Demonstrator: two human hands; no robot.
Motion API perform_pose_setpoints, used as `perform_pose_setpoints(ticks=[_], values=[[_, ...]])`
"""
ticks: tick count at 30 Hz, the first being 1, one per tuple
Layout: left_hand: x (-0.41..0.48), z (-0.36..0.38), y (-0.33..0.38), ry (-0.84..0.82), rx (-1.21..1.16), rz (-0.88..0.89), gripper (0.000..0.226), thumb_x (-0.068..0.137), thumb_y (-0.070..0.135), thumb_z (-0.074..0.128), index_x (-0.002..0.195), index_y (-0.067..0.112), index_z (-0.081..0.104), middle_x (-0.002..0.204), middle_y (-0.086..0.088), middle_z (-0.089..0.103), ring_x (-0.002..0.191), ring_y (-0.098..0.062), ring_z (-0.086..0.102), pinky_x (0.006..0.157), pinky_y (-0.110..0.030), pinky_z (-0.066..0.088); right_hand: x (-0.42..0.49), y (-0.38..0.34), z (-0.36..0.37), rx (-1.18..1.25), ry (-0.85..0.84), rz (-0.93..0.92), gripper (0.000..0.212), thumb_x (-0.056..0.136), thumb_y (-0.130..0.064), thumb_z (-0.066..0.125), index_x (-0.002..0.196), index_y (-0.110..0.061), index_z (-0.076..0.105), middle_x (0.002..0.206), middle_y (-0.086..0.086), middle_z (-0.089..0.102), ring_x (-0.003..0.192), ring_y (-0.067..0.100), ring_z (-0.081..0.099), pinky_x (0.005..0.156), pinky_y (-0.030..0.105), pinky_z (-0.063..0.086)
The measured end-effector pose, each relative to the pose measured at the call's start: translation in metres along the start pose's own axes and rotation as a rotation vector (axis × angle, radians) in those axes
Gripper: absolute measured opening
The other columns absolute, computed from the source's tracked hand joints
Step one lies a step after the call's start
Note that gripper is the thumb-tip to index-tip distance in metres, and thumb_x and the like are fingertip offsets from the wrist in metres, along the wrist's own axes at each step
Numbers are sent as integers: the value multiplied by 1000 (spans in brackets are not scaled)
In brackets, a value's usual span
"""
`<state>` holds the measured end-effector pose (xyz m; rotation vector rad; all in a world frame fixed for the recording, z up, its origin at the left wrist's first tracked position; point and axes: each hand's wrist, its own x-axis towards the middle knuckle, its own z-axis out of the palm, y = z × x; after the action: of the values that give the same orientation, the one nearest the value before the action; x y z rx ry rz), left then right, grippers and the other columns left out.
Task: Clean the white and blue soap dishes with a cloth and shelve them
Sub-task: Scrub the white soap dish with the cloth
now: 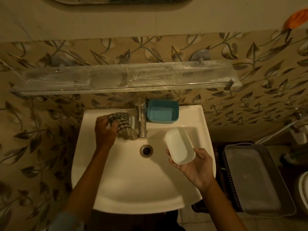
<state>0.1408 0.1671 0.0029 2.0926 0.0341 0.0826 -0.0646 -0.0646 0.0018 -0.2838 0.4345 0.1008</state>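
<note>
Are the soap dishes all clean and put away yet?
Not yet. Nothing is on the glass shelf, so no dish is put away. The right hand holds the white soap dish over the sink, and the left hand grips the checked cloth beside the tap. The blue soap dish sits on the sink's back edge. Wiping and shelving both dishes looks left to do.

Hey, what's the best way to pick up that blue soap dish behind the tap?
Probably from above: pinch the long front wall of the blue soap dish, thumb inside. It sits open side up on the sink ledge, with the tap close on its left.
</note>
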Motion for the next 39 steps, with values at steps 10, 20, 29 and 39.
perform_pose_setpoints(ticks=[10,20,29,39], values=[[-100,-24,31,-2,-786,-192,33,85,34,49,110,15,60,99,-1,67,91,-11,66,73,-22,56,6,20,23,-75,-116,128,84,61,-18,59,142,-6,38,133,29,46,116,49,47,79,53,50],[-167,20,59,-272,226,298,48,88,38,51,133,25,41,137,-4,45,125,-18,39,104,-36,38,3,55,57,-230,-11,89,55,88,-43,49,126,-5,61,127,20,60,110,30,62,97,40,50],[-184,-5,53,-476,154,553,33,86,21,60,119,22,61,119,2,59,112,5,33,101,-18,28,-12,56,46,-246,65,138,57,87,-46,49,116,0,67,116,22,65,103,31,66,90,39,54],[-162,-4,61,-351,294,1021,32,65,11,83,95,7,73,97,-5,74,98,-15,53,83,-27,46,-18,58,52,-249,45,87,58,92,-44,43,129,-1,55,119,21,62,103,30,64,85,40,55]])
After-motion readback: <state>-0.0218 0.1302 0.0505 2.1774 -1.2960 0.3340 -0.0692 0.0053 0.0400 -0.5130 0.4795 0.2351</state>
